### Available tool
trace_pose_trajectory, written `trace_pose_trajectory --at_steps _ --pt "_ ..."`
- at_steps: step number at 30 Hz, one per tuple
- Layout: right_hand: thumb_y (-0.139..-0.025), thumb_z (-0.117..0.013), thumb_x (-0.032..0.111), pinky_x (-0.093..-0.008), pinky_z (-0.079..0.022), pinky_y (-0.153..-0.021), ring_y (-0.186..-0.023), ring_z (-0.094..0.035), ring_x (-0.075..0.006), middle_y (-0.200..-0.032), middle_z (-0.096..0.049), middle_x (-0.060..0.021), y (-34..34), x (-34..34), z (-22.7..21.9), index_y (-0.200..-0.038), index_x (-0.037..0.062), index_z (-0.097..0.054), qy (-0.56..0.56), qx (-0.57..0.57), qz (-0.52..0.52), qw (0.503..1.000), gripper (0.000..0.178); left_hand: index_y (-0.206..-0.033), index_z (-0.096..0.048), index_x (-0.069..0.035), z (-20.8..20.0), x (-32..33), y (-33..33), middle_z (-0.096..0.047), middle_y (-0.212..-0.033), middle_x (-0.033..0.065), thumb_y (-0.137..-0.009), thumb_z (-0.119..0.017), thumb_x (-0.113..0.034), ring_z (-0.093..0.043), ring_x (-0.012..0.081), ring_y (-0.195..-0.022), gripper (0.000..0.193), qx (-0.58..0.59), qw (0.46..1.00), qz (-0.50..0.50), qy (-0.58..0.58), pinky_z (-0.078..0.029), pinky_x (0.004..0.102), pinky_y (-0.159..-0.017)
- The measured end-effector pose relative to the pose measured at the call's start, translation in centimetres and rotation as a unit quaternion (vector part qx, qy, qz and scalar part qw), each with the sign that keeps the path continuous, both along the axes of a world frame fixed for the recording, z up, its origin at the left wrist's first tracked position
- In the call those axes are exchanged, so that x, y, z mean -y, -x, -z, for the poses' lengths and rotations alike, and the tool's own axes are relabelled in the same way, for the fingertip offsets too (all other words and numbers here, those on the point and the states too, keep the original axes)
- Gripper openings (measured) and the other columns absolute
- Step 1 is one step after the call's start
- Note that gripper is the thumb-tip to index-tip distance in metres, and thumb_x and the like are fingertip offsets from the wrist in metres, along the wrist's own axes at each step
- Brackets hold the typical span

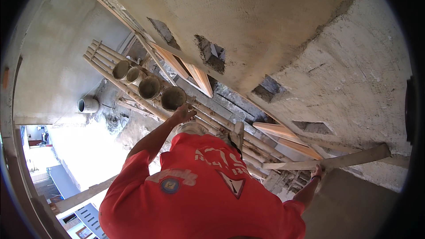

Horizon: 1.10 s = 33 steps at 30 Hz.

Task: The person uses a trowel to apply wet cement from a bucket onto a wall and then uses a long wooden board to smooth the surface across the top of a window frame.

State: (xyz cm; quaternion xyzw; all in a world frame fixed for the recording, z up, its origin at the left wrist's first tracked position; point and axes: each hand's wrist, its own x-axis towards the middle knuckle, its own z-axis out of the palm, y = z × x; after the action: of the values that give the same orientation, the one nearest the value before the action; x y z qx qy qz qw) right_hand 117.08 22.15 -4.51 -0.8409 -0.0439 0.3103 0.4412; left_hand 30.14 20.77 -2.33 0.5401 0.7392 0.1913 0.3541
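My right hand (318, 172) is closed round the lower edge of a long wooden straightedge board (354, 158), which lies across in front of the plastered wall at the right. My left hand (182, 113) is loosely bent, fingers somewhat apart, with nothing visible in it. It hangs just beside the rim of the nearest round mortar bucket (173, 98); whether it touches the rim is hard to tell. A second bucket (149, 88) and two smaller ones (133, 75) stand in a row beyond it on the pole scaffold. My red shirt fills the lower middle.
Scaffold poles (261, 145) run diagonally below me. The plastered wall (265, 26) has several rectangular holes (210, 53). Wooden frames (283, 133) stand against it lower down. A pipe end (88, 105) juts out at the left, above a bright opening.
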Motion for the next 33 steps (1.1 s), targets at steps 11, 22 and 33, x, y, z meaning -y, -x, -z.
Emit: trace_pose_trajectory --at_steps 11,22,33 --pt "-0.076 -0.069 0.020 -0.0401 -0.048 -0.073 -0.079 -0.057 -0.0195 -0.095 -0.063 -0.0084 -6.7 1.5 4.7 -0.116 0.0141 -0.058 0.111 0.156 -0.097 0.977 0.042 -0.093 -0.061 0.000 1.6 1.3 -0.1 -0.064 -0.084 0.0200 -0.072 -0.071 -0.033 -0.063 0.0289 -0.085 0.041 0.040 0.997 -0.044 0.042 -0.049 0.0389 -0.074" --pt "-0.075 -0.062 0.037 -0.0436 -0.036 -0.096 -0.110 -0.050 -0.0303 -0.104 -0.061 -0.0163 2.5 6.2 0.8 -0.102 0.0157 -0.065 0.467 0.482 -0.414 0.615 0.034 -0.097 -0.056 0.006 1.5 5.1 1.5 -0.062 -0.081 0.0149 -0.077 -0.072 -0.033 -0.061 0.0184 -0.068 0.046 0.090 0.986 -0.117 0.076 -0.049 0.0325 -0.055" --pt "-0.080 -0.061 0.028 -0.0377 -0.038 -0.070 -0.080 -0.049 -0.0230 -0.086 -0.057 -0.0098 22.2 14.5 2.9 -0.103 0.0116 -0.061 0.337 -0.116 -0.341 0.870 0.028 -0.064 -0.060 0.004 6.3 8.1 3.5 -0.056 -0.056 0.0133 -0.077 -0.065 -0.032 -0.060 0.0227 -0.055 0.038 0.111 0.927 -0.276 0.227 -0.047 0.0388 -0.054"
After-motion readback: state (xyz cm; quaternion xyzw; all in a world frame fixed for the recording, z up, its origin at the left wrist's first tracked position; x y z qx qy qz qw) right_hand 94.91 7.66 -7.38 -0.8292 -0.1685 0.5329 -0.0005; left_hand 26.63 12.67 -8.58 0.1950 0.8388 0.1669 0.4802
